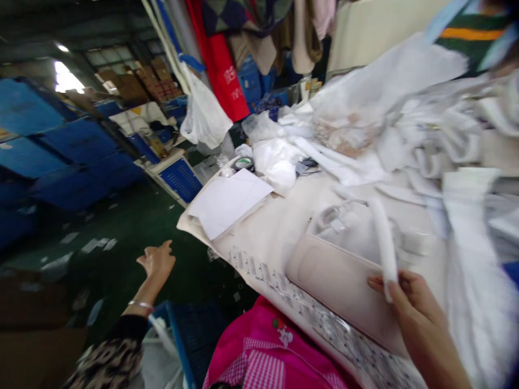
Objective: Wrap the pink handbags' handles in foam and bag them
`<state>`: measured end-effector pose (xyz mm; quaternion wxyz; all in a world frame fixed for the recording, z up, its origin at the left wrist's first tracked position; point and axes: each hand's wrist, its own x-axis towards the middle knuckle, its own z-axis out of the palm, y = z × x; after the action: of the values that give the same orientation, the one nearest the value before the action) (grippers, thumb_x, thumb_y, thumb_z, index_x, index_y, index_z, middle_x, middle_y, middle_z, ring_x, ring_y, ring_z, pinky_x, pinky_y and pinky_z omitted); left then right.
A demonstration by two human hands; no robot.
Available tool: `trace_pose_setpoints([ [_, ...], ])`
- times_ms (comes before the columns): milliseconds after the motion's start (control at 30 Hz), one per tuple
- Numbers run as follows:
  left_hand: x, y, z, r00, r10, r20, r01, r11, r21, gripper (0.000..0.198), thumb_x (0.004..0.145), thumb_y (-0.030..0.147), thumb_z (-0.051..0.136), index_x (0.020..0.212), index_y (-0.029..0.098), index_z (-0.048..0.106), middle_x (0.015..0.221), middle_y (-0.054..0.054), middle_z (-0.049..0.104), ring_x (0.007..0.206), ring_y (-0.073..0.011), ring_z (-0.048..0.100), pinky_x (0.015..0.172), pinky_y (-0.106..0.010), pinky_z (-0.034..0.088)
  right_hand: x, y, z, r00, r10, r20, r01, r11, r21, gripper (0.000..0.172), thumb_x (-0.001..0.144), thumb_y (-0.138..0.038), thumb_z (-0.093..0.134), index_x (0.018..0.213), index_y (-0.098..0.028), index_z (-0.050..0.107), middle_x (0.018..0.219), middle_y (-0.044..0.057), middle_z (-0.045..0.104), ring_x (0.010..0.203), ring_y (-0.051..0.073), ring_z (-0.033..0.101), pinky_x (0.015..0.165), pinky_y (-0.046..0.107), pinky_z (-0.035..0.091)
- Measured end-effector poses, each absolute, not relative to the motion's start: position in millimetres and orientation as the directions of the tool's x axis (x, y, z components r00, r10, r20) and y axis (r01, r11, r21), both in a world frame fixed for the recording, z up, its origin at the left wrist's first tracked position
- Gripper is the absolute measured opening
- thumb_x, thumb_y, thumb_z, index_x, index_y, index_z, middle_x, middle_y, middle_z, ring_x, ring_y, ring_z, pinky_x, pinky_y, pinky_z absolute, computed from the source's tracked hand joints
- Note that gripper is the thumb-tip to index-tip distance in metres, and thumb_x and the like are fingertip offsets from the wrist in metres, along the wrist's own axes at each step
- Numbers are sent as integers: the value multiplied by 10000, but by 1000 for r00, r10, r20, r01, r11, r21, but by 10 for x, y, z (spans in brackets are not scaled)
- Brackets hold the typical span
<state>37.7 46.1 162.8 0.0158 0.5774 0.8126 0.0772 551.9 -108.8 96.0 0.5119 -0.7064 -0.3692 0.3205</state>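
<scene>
My right hand [421, 310] pinches the lower end of a white-wrapped strap [383, 232], which looks like the handle of a pale pinkish-beige handbag [336, 281]. The bag lies on the near part of the covered table, with clear plastic and a coiled piece behind its front panel. Away from the table, my left hand [157, 263] hangs in the air over the floor, its fingers apart and nothing seen in them. Below that hand is a blue crate [175, 335] containing white wrapped material.
White sheets [231, 202] lie at the table's left corner, near a roll of tape [244, 163]. White wrapping and straps [348, 167] are heaped across the back. Stickers under plastic [263, 273] line the front edge. Blue bins [77, 146] are stacked at left.
</scene>
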Motion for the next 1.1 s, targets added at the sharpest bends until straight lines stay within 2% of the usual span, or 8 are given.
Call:
trace_pose_setpoints([
  [133, 1369, 648, 1897, 166, 887, 430, 949, -262, 174, 475, 848, 182, 489, 1322, 173, 511, 1396, -172, 473, 1312, -378, 373, 1067, -627, 299, 5404, -1047, 1140, 541, 832, -120, -78, -93, -993, 348, 872, -506, 577, 1070, -222, 547, 943, 52, 679, 878, 202, 650, 812, 329, 495],
  [233, 2580, 555, 2112, 717, 610, 339, 503, -788, 355, 455, 895, 126, 416, 1333, 230, 478, 1297, -97, 561, 1235, -227, 503, 1073, -426, 418, 5423, -1088, 1143, 575, 813, -86, -246, 71, -967, 295, 868, -475, 603, 1018, -226, 551, 865, 17, 623, 755, 152, 575, 702, 275, 464],
  [400, 4440, 372, 2069, 959, 46, 281, -115, -839, 532, 540, 794, -22, 339, 1279, 160, 488, 1295, -118, 559, 1263, -193, 483, 1094, -396, 423, 5402, -1156, 1153, 575, 814, -83, -448, 227, -865, 256, 875, -435, 610, 1004, -227, 536, 841, 7, 565, 699, 138, 496, 638, 256, 408],
  [600, 5406, 338, 1656, 956, -201, 212, -275, -863, 423, 314, 882, 86, 371, 1119, 146, 566, 1139, -114, 633, 1222, -223, 510, 1111, -449, 385, 5600, -1295, 1273, 643, 755, -130, -591, 381, -711, 233, 904, -449, 539, 992, -236, 509, 792, -9, 522, 618, 126, 453, 579, 252, 366],
  [700, 5489, 316, 1605, 952, -298, 76, -307, -915, 261, 228, 930, 189, 443, 1101, 174, 594, 1038, -66, 679, 1253, -232, 490, 1198, -504, 212, 5914, -1584, 1355, 708, 674, -211, -457, 209, -865, 210, 918, -421, 521, 1017, -236, 532, 795, -6, 536, 640, 135, 478, 595, 259, 391],
  [800, 5510, 312, 1615, 954, -298, 30, -298, -934, 195, 214, 949, 222, 430, 952, 182, 640, 886, -45, 679, 1091, -216, 576, 1171, -512, 237, 6245, -1905, 1394, 807, 558, -195, -111, -181, -977, 193, 922, -354, 502, 1064, -246, 573, 890, 20, 604, 798, 178, 560, 712, 293, 444],
  [933, 5556, 332, 1618, 952, -301, 62, -307, -934, 184, 227, 928, 178, 424, 898, 170, 649, 815, -36, 668, 890, -179, 606, 1103, -493, 331, 6471, -2123, 1355, 828, 558, -60, 251, -463, -850, 278, 917, -287, 430, 1138, -250, 595, 1058, 65, 637, 952, 237, 612, 826, 361, 480],
  [1100, 5513, 357, 1604, 916, -314, 251, -355, -924, 141, 146, 859, 122, 530, 946, 165, 639, 977, -74, 691, 1018, -215, 597, 1041, -468, 417, 6492, -2107, 1254, 761, 647, -37, 397, -510, -763, 312, 909, -238, 387, 1114, -265, 621, 991, 63, 655, 809, 215, 650, 739, 343, 528],
])
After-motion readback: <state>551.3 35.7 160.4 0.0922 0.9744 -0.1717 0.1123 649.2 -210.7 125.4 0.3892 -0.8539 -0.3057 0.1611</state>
